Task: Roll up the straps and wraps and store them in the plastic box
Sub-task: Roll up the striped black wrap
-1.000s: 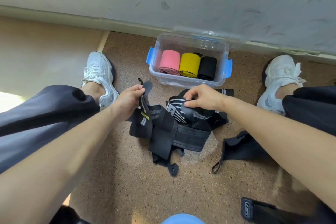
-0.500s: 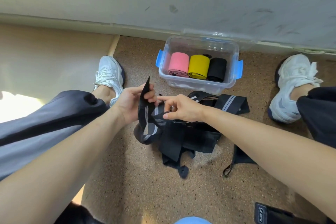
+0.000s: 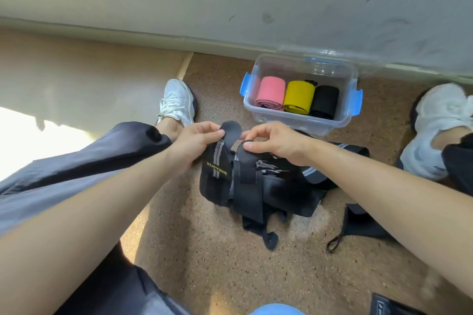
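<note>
I judge I am at the start of rolling one piece: three rolls, pink (image 3: 271,93), yellow (image 3: 299,96) and black (image 3: 325,101), already lie side by side in the plastic box (image 3: 294,124). My left hand (image 3: 197,140) pinches the black wrap (image 3: 215,174) just under its rounded tab. My right hand (image 3: 276,143) pinches a black band just beside it; I cannot tell whether that is the same wrap. The wrap hangs lengthwise from my fingers, tab end pointing up toward the box, its lower end folding into the pile of straps (image 3: 289,192) on the floor (image 3: 217,263). Next I would need to free its full length from the pile, then roll it tightly from one end.
</note>
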Demonstrator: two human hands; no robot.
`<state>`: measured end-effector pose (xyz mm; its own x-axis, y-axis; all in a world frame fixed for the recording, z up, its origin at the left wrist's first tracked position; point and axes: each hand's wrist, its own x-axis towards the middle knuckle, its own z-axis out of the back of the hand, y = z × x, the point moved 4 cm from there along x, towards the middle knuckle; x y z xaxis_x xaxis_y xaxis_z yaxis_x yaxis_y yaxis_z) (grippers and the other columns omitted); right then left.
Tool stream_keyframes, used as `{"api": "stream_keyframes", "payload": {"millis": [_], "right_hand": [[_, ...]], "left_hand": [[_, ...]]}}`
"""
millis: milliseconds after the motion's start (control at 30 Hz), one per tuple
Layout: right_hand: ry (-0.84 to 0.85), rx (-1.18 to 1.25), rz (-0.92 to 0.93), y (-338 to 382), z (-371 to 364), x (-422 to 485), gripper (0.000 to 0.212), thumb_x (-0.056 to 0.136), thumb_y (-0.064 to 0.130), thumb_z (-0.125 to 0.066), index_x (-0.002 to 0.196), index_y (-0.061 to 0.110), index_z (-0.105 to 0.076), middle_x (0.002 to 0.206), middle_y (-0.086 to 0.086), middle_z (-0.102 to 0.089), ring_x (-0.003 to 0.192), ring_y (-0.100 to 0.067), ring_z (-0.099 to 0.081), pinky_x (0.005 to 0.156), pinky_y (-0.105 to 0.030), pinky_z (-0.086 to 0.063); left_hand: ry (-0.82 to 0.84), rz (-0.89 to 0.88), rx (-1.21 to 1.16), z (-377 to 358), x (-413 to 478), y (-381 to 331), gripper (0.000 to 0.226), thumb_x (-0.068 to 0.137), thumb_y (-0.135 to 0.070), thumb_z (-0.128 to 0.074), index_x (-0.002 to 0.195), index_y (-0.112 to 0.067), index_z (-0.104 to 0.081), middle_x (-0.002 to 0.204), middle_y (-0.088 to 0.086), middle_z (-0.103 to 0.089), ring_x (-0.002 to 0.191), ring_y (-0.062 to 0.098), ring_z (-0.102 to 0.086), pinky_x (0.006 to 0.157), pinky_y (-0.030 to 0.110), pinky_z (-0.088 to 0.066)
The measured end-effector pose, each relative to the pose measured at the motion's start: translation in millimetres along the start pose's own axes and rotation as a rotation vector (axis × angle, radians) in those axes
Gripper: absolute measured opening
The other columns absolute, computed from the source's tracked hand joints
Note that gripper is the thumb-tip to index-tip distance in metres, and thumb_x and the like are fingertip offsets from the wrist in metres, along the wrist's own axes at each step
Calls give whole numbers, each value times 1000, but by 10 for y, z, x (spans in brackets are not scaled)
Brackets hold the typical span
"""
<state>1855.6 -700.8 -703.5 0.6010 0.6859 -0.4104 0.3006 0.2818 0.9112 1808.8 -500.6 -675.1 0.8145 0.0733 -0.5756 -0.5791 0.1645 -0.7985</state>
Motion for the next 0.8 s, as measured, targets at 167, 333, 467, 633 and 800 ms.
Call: {"api": "stream_keyframes", "payload": {"millis": [167,333,467,633,800], "right_hand": [[-114,-36,31,340,86,-137,8,91,17,-75,87,10,-75,81,0,-73,75,-10,-65,73,-26,-51],[-212,-144,-9,596,372,-384,14,91,14,-75,92,1,-74,78,-3,-70,74,-14,-63,72,-30,-52],[-341,-126,-20,751,730,-632,10,91,10,-75,83,6,-72,76,-7,-71,69,-13,-66,69,-25,-54],[-475,-210,-25,911,1082,-975,17,89,12,-77,75,13,-70,75,-8,-69,71,-17,-62,72,-30,-51],[-528,-272,-73,995,1275,-1337,15,90,16,-77,87,1,-73,81,-13,-70,76,-23,-60,71,-36,-47]], "left_hand": [[29,-129,-8,-244,-77,-175,14,97,-13,-69,104,-1,-71,91,10,-73,80,16,-70,70,22,-56],[318,-105,55,-464,-118,-178,31,100,-34,-65,117,-9,-70,108,0,-78,103,15,-72,92,27,-54],[401,-85,132,-522,-149,-62,23,99,-18,-66,120,-8,-71,115,6,-78,110,23,-74,87,24,-57],[375,-154,187,-460,-175,-337,21,98,-14,-67,112,1,-70,105,9,-79,98,22,-75,82,30,-59],[395,-294,268,-471,-296,-835,9,99,-9,-64,101,-11,-72,99,0,-80,96,13,-74,84,25,-57]]}}
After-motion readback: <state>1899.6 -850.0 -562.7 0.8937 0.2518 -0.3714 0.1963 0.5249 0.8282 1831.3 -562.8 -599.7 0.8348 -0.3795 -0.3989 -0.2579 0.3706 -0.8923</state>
